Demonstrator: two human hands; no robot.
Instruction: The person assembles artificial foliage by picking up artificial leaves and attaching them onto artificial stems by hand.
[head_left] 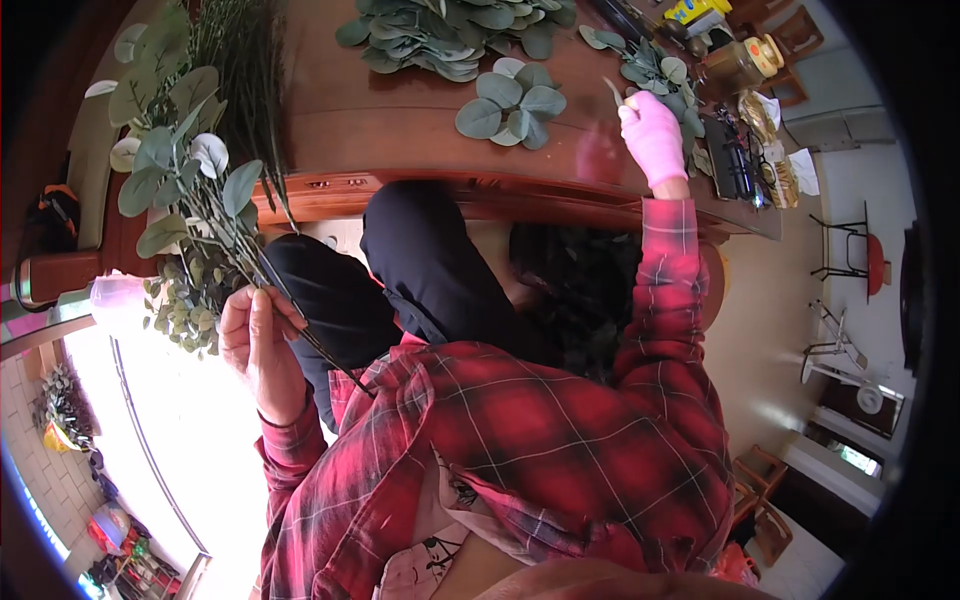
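My left hand point(262, 345), bare, pinches the stems of a eucalyptus branch point(215, 215) between thumb and fingers. Its round grey-green leaves fan out up and to the left, and the stem ends reach my shirt. My right hand point(655, 138) wears a pink glove and is closed at the table's right side. From its fingers sticks a thin, pale, pointed piece point(613, 92), too small to name. A loose cluster of eucalyptus leaves point(512, 103) lies on the table left of the glove. Behind my right hand is another leafy sprig point(655, 70).
A big pile of leaves point(440, 35) covers the back of the wooden table point(370, 120). Thin green stems point(240, 90) lie at its left. At the right stand a jar point(740, 62), a yellow packet point(697, 10) and a dark tray point(738, 160). More foliage point(190, 300) hangs below left.
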